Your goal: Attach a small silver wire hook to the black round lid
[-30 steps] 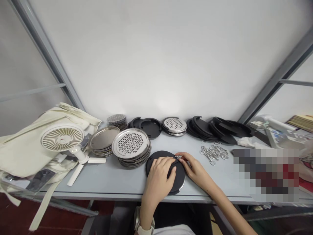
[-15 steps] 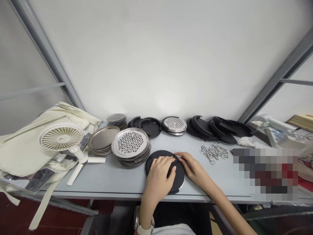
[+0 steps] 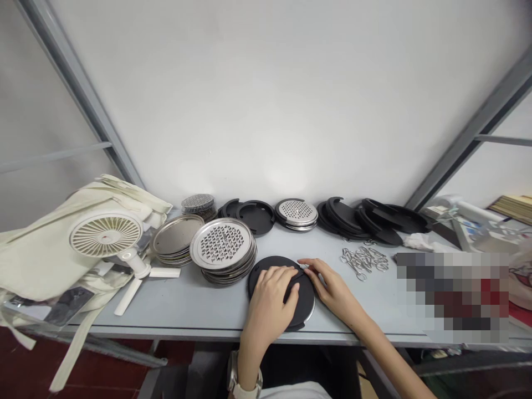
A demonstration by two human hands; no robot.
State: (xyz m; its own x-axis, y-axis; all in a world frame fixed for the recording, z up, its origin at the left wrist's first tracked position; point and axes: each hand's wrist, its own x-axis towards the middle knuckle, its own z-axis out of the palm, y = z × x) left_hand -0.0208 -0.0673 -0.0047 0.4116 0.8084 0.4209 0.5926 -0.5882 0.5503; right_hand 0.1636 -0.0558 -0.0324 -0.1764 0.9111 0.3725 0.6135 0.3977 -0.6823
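Observation:
Near the table's front edge lies a round black disc [image 3: 305,302], with a strip of silver metal showing along its lower right rim. My left hand [image 3: 274,296] rests flat over it, thumb spread from the fingers. At the disc's upper right edge, the fingertips of my right hand [image 3: 326,282] are drawn together over a small shiny bit, too covered to name. Left of the disc stands a stack of round metal grater plates [image 3: 224,244]. Bent wire clips [image 3: 363,259] lie in a loose pile to the right.
Plain metal discs [image 3: 177,235] are stacked further left, beside a white fan [image 3: 106,235] and a cream bag [image 3: 45,249]. Along the wall sit black round holders [image 3: 257,216], a perforated metal disc [image 3: 297,211] and more black holders [image 3: 344,219]. A blurred patch covers the right side.
Both hands hold nearly the same place on the black disc. The view has shifted very slightly; nothing else has visibly moved.

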